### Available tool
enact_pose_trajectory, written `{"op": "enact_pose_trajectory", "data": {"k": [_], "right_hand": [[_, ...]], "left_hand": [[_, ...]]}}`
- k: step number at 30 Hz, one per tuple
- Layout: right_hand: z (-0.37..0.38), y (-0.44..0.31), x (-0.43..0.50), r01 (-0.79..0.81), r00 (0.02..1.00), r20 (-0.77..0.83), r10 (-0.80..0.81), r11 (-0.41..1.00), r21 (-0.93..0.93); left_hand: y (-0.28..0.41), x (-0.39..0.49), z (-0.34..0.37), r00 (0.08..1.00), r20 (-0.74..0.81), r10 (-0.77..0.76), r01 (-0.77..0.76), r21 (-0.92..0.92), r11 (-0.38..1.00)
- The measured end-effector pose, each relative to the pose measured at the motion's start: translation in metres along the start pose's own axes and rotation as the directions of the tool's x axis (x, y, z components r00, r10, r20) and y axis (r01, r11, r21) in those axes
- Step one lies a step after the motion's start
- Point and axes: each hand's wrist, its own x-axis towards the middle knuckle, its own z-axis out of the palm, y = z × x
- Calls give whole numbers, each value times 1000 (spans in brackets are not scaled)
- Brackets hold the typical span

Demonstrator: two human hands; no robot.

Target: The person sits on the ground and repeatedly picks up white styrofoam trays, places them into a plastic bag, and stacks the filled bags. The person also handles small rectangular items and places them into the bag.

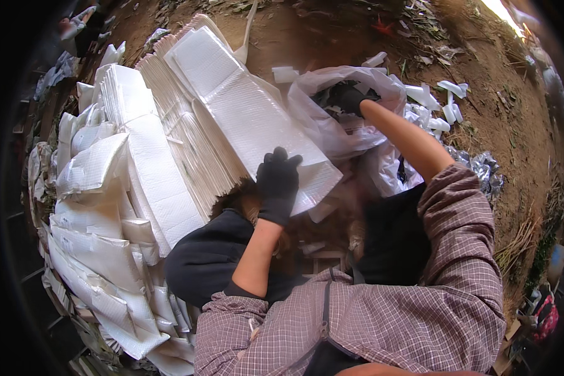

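Observation:
My left hand (279,185), in a black glove, lies flat on the near end of a long white padded sheet (249,103). The thumb stands apart from the fingers, and nothing shows gripped in it. That quilted-looking sheet rests slantwise on a thick stack of folded white sheets (211,145). My right hand (348,98), also gloved in black, reaches into the mouth of a translucent white plastic bag (305,91). Dark material is visible inside the bag around the glove. The bag's contents and shadow hide my right fingertips, so any hold there is unclear.
Beside the stack, at left, stands a strapped bundle of white sheets (143,113). Many loose white padded packets (94,249) pile up farther left. White plastic scraps (423,96) and crumpled silvery film (486,171) lie right of the bag on bare earth (512,141).

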Motion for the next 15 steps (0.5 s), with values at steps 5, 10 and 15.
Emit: {"op": "enact_pose_trajectory", "data": {"k": [5,10,15], "right_hand": [[-51,5,-85,302,945,-308,-114,670,678],[-36,-34,-163,581,736,-671,-87,589,562],[-37,-40,-201,711,426,-901,85,584,392]], "left_hand": [[29,2,1,962,-211,174,-216,-197,956],[88,33,5,978,-192,77,-203,-826,525],[126,56,-9,990,-25,137,-97,-830,549]]}}
